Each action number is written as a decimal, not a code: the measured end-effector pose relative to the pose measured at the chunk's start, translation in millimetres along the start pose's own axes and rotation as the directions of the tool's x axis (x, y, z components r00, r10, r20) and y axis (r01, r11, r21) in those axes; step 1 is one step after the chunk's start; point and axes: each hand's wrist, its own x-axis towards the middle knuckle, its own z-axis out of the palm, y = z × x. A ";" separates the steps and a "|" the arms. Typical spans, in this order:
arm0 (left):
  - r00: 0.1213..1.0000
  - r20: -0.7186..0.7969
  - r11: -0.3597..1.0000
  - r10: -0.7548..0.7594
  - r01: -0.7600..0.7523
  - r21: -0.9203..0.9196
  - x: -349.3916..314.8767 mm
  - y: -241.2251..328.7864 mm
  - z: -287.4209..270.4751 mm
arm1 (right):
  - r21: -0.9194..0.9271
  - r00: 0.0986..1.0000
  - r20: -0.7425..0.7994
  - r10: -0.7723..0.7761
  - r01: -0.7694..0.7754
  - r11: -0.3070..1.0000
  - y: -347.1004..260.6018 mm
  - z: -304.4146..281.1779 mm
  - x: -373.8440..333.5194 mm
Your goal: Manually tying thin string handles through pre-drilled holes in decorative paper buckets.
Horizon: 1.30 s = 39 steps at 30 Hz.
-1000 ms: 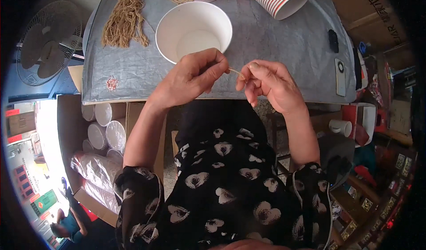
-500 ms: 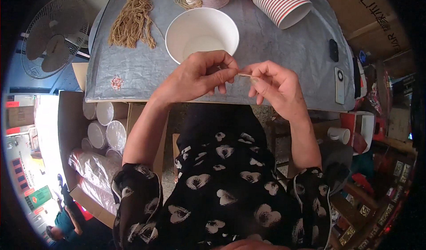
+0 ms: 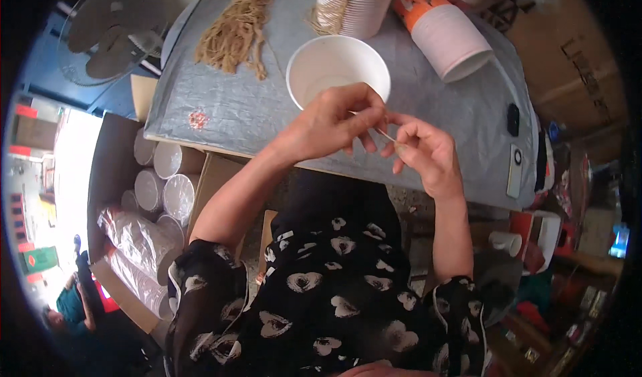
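Observation:
Both of my hands are up close together over the near side of the table. Between them runs a short, thin, pale piece of string [image 3: 388, 135], slanting down to the right. My left hand [image 3: 340, 121] pinches one end between thumb and forefinger. The other end is in the closed fingertips of my right hand [image 3: 428, 155]. Just beyond my left hand stands a large white paper tub [image 3: 336, 57], its mouth facing up; my fingers cover part of its near rim. A bundle of brown twine [image 3: 235, 32] lies farther off to the left.
At the back stands a stack of paper tubs [image 3: 354, 12] with loose twine [image 3: 331, 16] against it. Another stack [image 3: 449, 41] lies tilted to its right. A black object [image 3: 513, 119] is by the right edge. Below left, a carton [image 3: 120, 183] holds wrapped tubs.
The view has shifted, so the table things sit lower and farther right in the picture. Between my hands the string has gone from nearly level to slanting, with my right hand lower.

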 end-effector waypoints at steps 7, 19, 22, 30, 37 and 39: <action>0.991 0.024 0.991 0.131 -0.131 0.028 0.8 -1.9 9.6 | 0.033 0.995 -0.043 0.087 -0.085 0.996 -1.5 -9.0 -7.0; 0.988 0.073 0.988 0.137 -0.131 -0.088 -5.6 -8.2 7.6 | -0.076 0.992 -0.127 0.026 -0.036 0.996 -12.3 -2.3 -1.9; 0.991 0.104 0.992 0.088 -0.077 -0.101 -5.2 -8.8 1.7 | -0.113 0.989 -0.147 0.011 -0.028 0.993 -13.4 2.5 2.9; 0.985 0.173 0.998 0.021 -0.012 -0.056 -2.8 -9.5 -7.9 | -0.152 0.987 -0.158 -0.028 0.004 0.988 -11.5 0.7 11.0; 0.987 0.154 0.993 0.054 -0.038 -0.108 -7.0 -16.0 -5.9 | -0.190 0.988 -0.145 -0.046 0.018 0.982 -7.7 0.1 10.1; 0.997 0.076 1.000 0.017 -0.016 -0.010 -10.5 -12.7 -2.9 | -0.226 0.986 -0.142 -0.089 0.055 0.972 -4.6 2.0 11.5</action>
